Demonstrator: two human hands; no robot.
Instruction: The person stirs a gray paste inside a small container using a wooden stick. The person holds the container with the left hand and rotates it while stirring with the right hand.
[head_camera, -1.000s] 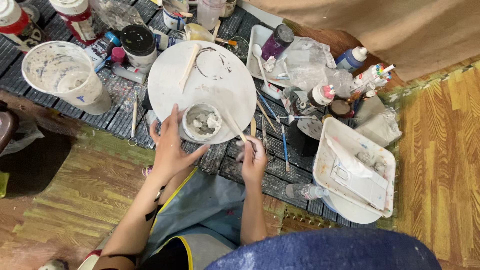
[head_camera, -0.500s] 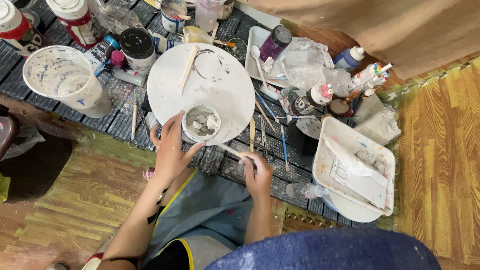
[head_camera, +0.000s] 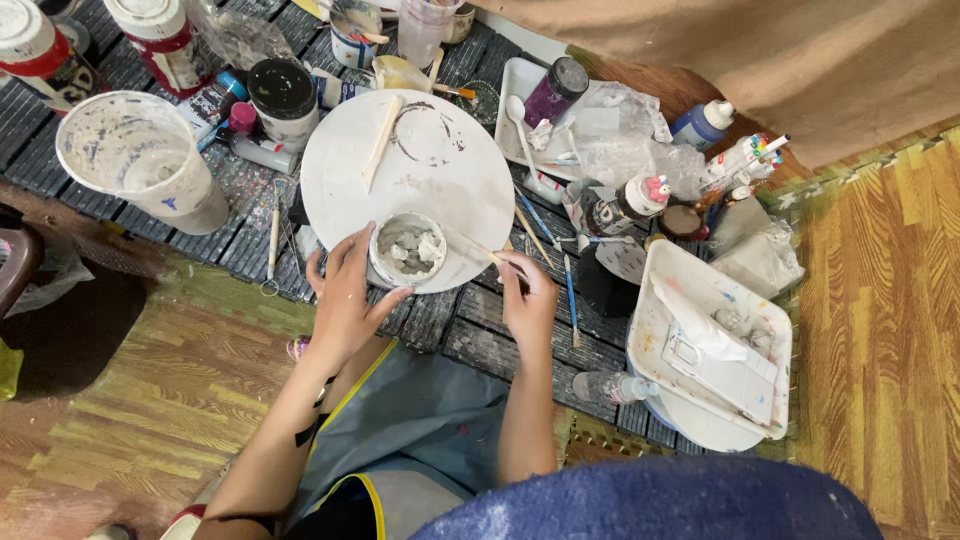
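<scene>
Compared with half a second ago, the right hand (head_camera: 525, 295) has moved a little closer to the cup (head_camera: 408, 250), and the stick (head_camera: 478, 250) it holds now lies flatter, its far end at the cup's right rim. The left hand (head_camera: 345, 300) has stayed cupped against the cup's left side.

The cup is small, round and holds lumpy grey-white paste. It stands on the near edge of a round white board (head_camera: 420, 170), close to where the board ends above the dark slatted mat (head_camera: 460, 325).

Open room is scarce. Left of the board stand a black-lidded jar (head_camera: 282, 92) and a large paint-streaked beaker (head_camera: 145, 160). Right of the board lie loose brushes (head_camera: 570, 290), bottles and a white tray (head_camera: 710, 345). A flat wooden spatula (head_camera: 380, 143) rests on the board's far half, beside a grey ring mark. The only free space is the bare board between spatula and cup, and the mat strip nearest the person.

Grip: the left hand's fingers are spread wide around the cup wall, touching it. The right hand's fingers are pinched closed around the stick's near end.
</scene>
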